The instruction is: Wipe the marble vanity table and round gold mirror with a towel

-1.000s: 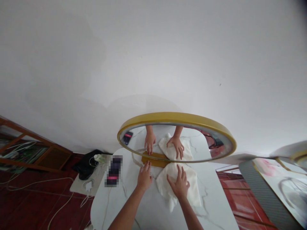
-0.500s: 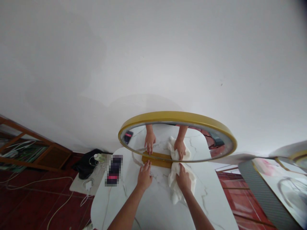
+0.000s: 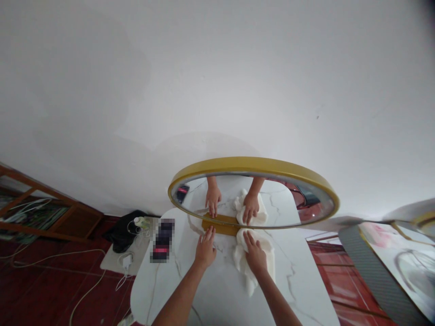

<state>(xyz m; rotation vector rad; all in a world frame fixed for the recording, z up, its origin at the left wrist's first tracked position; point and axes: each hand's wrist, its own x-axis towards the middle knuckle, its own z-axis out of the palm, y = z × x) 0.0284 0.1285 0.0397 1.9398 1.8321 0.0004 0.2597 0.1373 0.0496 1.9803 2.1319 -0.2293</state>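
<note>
A round mirror with a gold frame (image 3: 251,164) stands against the wall on a gold base (image 3: 226,228), on the white marbled table (image 3: 217,294). My left hand (image 3: 205,250) lies with fingers stretched at the left end of the base, holding nothing. Under my right hand (image 3: 255,254) a crumpled white cloth (image 3: 270,253) lies at the right end of the base. The fingers of that hand are spread flat on the cloth, pressing it down. Both hands and the cloth are reflected in the mirror.
A blurred dark item (image 3: 162,240) lies at the table's left. Beyond it, a low light surface (image 3: 112,261) holds a black bag (image 3: 120,233), a charger and cables. A wooden shelf (image 3: 78,219) stands far left. At right is another surface (image 3: 390,253) with pink and clear items.
My right hand has moved left with the cloth, towards the base, and its fingers have spread out. More of the cloth now covers the base's right end. My left hand has barely moved.
</note>
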